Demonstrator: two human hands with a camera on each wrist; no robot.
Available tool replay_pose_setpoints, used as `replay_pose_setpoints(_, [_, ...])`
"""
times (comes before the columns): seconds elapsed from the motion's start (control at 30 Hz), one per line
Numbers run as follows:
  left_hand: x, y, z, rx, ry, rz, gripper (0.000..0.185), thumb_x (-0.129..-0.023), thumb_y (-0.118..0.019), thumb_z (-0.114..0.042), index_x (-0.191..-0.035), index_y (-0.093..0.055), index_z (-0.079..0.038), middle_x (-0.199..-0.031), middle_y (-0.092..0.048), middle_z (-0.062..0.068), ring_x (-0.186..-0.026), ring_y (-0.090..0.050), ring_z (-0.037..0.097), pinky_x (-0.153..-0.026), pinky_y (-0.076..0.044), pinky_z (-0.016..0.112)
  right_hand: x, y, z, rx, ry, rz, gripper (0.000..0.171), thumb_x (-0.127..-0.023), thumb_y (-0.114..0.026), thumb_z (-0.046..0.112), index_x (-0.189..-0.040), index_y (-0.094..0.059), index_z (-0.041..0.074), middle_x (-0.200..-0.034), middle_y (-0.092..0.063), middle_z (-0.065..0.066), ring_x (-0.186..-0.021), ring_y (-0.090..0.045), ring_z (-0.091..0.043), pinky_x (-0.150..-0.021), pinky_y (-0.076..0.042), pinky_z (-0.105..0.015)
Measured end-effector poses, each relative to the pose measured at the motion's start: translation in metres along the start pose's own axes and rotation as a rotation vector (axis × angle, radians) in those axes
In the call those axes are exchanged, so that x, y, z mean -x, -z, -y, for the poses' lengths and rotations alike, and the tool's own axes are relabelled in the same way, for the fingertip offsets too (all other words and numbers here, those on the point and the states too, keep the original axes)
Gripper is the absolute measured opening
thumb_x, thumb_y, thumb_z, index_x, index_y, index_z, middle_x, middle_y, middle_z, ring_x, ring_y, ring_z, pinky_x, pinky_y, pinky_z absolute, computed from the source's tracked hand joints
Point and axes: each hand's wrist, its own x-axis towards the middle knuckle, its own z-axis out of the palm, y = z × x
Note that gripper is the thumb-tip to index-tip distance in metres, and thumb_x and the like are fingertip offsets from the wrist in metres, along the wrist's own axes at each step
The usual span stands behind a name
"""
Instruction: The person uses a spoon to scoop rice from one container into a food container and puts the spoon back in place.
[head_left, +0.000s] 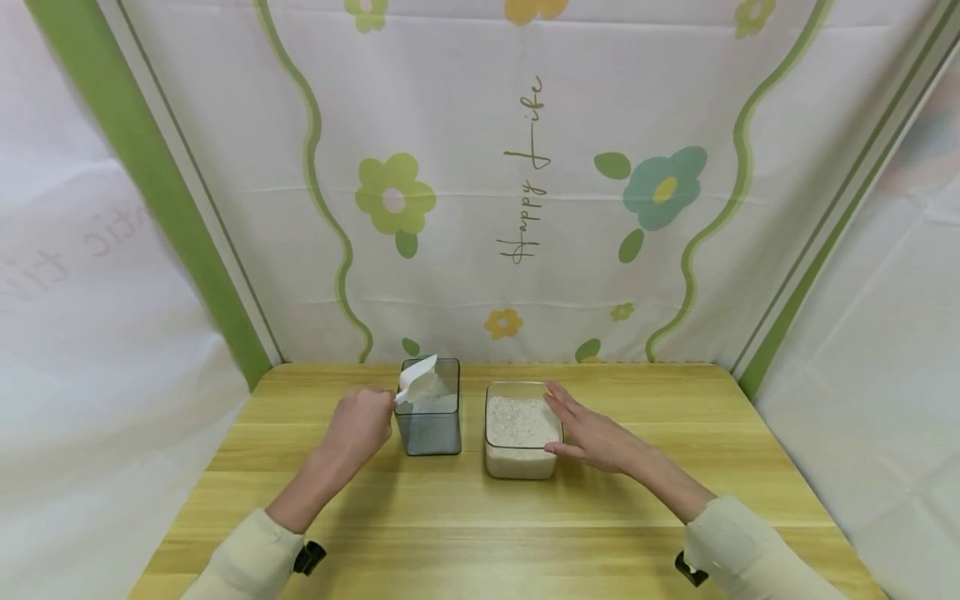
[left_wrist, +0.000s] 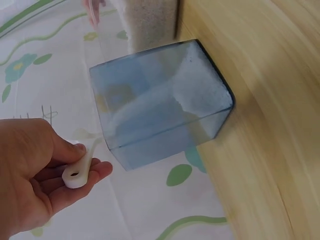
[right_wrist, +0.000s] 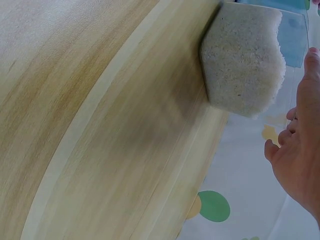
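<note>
My left hand (head_left: 363, 423) grips the handle of a white scoop (head_left: 418, 377) between thumb and fingers. The scoop is tilted over the mouth of a blue-grey see-through container (head_left: 435, 437), with its end near the rim. White grains (left_wrist: 200, 82) lie at the bottom of that container in the left wrist view. To the right stands a clear container (head_left: 522, 464), filled most of the way with rice (head_left: 522, 421). My right hand (head_left: 600, 437) rests at its right side, fingers straight along the rim and thumb at the near corner.
Both containers stand a small gap apart on a wooden table (head_left: 480, 550), toward its far edge. Behind them hangs a white flowered curtain (head_left: 450, 108), with further white cloth at both sides. Dark wrist bands (head_left: 309, 557) sit at the sleeve cuffs.
</note>
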Motion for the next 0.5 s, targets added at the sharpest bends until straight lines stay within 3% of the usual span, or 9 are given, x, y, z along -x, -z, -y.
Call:
replay_pose_setpoints(0.3, [0.0058,-0.0072,0.0036,-0.164,-0.134,-0.126,0.013,-0.068,-0.078,0.007,-0.074,-0.068,-0.001,-0.063,-0.063,0.007,-0.045,-0.055,0.017,-0.036,-0.041,0.029,-0.0001,0.0005,0.0016,0.003,0.0,-0.008,0.085,-0.101,-0.047,0.057,-0.157,-0.02,-0.001,-0.168,-0.006,-0.016,-0.152,-0.023,-0.035,-0.108,-0.043,-0.049])
replay_pose_setpoints(0.5, [0.006,-0.0057,0.0027,-0.11,-0.125,-0.158,0.01,-0.072,-0.076,0.008,-0.075,-0.07,0.001,-0.061,-0.061,0.006,-0.043,-0.049,0.013,-0.034,-0.037,0.027,0.0002,-0.0006,0.0006,0.023,0.002,-0.011,0.085,-0.101,-0.045,0.057,-0.158,-0.019,0.001,-0.168,-0.006,-0.015,-0.152,-0.023,-0.035,-0.108,-0.043,-0.05])
